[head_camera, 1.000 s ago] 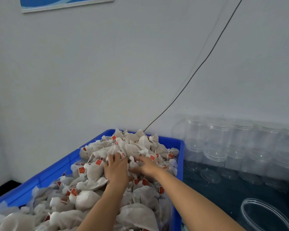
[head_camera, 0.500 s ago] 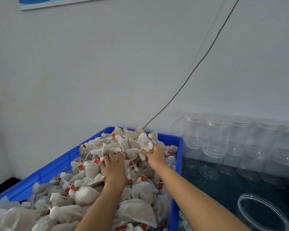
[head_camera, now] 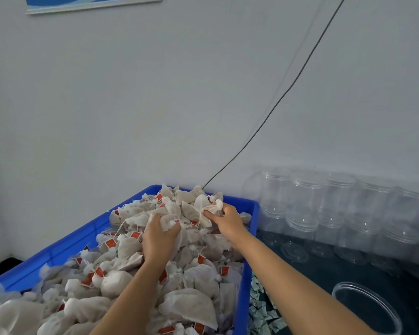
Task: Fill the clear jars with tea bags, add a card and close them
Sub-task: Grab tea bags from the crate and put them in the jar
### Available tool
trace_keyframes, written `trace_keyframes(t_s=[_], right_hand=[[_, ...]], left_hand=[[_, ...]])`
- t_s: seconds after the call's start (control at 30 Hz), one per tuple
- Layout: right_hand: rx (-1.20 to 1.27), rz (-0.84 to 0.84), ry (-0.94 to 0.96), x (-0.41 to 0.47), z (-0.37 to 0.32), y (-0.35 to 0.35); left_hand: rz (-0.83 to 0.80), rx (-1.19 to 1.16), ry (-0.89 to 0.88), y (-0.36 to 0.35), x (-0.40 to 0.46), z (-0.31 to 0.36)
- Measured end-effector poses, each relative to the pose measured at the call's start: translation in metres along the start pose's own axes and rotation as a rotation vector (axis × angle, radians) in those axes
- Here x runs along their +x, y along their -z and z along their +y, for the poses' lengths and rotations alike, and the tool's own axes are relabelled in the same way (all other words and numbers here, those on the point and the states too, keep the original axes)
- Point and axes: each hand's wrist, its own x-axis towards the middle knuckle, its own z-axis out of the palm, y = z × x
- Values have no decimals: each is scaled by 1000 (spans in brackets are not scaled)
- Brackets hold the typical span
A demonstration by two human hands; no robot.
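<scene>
Now both hands clutch tea bags over the blue crate.

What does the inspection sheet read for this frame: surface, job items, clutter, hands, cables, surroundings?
Surface: dark tabletop.
Job's things: blue crate heaped with tea bags; stacked clear jars along the wall; one open jar near right.
Clutter: paper slips beside crate.
Hands: left hand and right hand each grip tea bags.
Cables: grey cable across wall.
Surroundings: white wall, framed picture.

Matt cloth tea bags — glossy plastic crate.
</scene>
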Motion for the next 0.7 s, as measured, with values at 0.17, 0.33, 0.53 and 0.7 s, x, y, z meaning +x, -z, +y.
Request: trace_keyframes(t_s=[0.17,0.33,0.53,0.7], right_hand=[[99,-22,-8,-3,-15,10],[118,8,33,-7,-27,18],[52,44,36,-12,-42,28],[61,2,-36,-20,-44,31]], left_hand=[[-196,-591,439,0,3,17],[-301,-798,552,3,3,36],[-317,-769,558,12,-3,49],[-207,-314,322,16,-9,58]])
